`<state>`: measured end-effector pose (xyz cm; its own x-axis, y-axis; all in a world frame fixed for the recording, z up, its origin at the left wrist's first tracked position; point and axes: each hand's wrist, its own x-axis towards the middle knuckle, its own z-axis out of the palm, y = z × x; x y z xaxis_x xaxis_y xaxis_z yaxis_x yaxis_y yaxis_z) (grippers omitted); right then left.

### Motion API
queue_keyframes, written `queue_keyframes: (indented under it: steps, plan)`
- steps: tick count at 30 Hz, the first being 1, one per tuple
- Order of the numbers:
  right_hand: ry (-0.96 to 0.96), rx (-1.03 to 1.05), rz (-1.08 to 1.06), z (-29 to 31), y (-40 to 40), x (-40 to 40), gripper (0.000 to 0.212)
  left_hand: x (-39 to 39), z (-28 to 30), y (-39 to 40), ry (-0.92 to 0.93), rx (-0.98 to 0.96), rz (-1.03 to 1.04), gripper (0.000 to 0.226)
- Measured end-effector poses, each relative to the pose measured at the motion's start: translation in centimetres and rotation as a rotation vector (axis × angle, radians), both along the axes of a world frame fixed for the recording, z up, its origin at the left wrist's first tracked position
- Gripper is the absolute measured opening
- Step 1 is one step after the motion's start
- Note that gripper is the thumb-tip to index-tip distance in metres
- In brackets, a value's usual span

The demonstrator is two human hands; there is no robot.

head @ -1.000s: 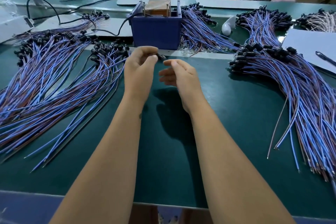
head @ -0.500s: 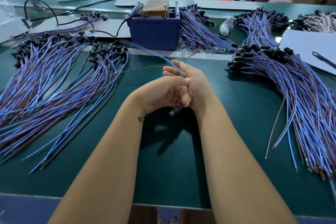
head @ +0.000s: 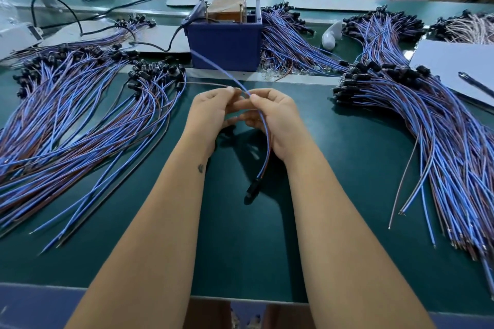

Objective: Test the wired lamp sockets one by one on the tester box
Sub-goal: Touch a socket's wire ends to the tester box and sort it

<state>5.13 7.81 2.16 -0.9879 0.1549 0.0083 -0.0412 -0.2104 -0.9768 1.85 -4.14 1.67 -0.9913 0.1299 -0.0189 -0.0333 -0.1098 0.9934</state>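
Note:
Both hands hold one wired lamp socket over the green mat. My right hand (head: 272,117) pinches its blue wire (head: 213,64), whose free end slants up toward the blue tester box (head: 227,45). My left hand (head: 211,112) pinches the brown wire (head: 205,84), which points left. The black socket (head: 251,189) hangs below, between my forearms, close to the mat. Whether the blue wire's tip touches the box I cannot tell.
A large pile of wired sockets (head: 80,115) fans across the left of the green mat (head: 240,248), another pile (head: 427,120) on the right, and more wired sockets (head: 288,43) behind the box. A white sheet with a pen (head: 459,64) lies far right. A black cable (head: 165,43) runs to the box.
The hands rose from the mat and parted slightly. The two wires now spread apart, and the socket dropped lower, hanging toward me between the forearms.

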Motion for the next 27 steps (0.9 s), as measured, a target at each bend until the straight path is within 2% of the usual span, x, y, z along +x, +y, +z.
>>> queue_keyframes:
  steps: [5,10,17,23,27]
  plan:
    - [0.021,0.217,-0.054,-0.5,-1.2,0.0,0.011,0.3,0.0,0.4,0.028,0.037,0.034,0.018]
    - [0.055,0.467,-0.183,-1.1,-1.0,-0.4,0.007,0.0,-0.4,0.4,0.078,-0.096,0.039,0.014]
    - [0.025,0.479,-0.253,-0.9,-1.1,-0.4,0.010,0.0,-0.8,0.6,0.133,-0.221,0.078,0.022]
    - [-0.008,0.365,-0.309,-0.5,-0.6,-0.1,0.012,-0.4,-1.1,-0.3,0.202,-0.427,0.269,0.023]
    - [0.001,0.279,-0.312,-0.4,-0.5,0.0,0.012,-0.5,-1.1,-0.6,0.212,-0.443,0.289,0.024]
